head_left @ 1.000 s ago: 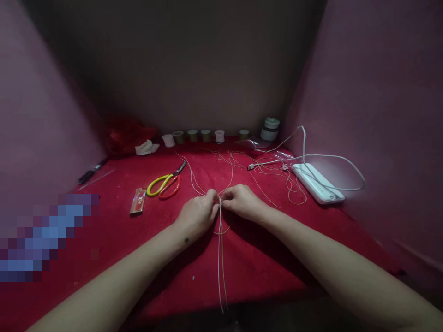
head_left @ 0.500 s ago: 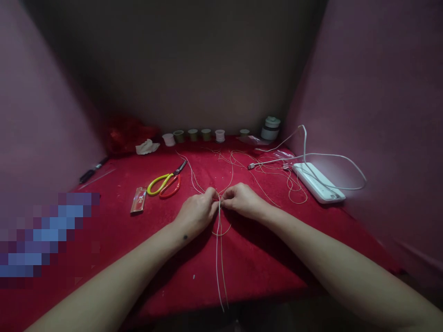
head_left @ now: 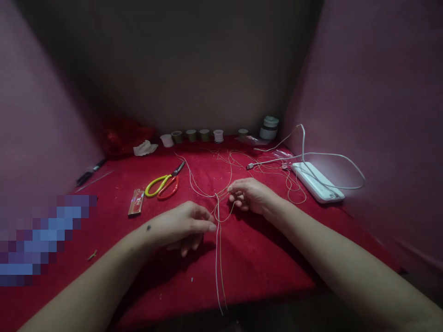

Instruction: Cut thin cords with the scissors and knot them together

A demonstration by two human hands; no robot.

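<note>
White and tan cords (head_left: 217, 258) run lengthwise over the red cloth (head_left: 263, 272) and hang down over its front edge. Around their middle, a thin tan cord (head_left: 226, 219) makes loose loops. My right hand (head_left: 251, 196) pinches the tan cord between thumb and forefinger, just right of the crossing point; its other fingers curl beneath. To the left of the cords, my left hand (head_left: 187, 226) has its fingers apart, with thumb and forefinger beside the strands. Nothing shows in its grasp.
Scissors (head_left: 162, 185) with yellow and red handles lie left, beside a small packet (head_left: 136, 202). Several thread spools (head_left: 191, 135) and a lidded jar (head_left: 269, 128) line the back. A white power bank (head_left: 316, 182) with a cable (head_left: 332, 155) lies right, near tangled cord (head_left: 294, 184).
My left hand has let go of the crossing point and moved left and nearer, its fingers spreading. My right hand has shifted slightly right, pulling tan cord, and the loops now show.
</note>
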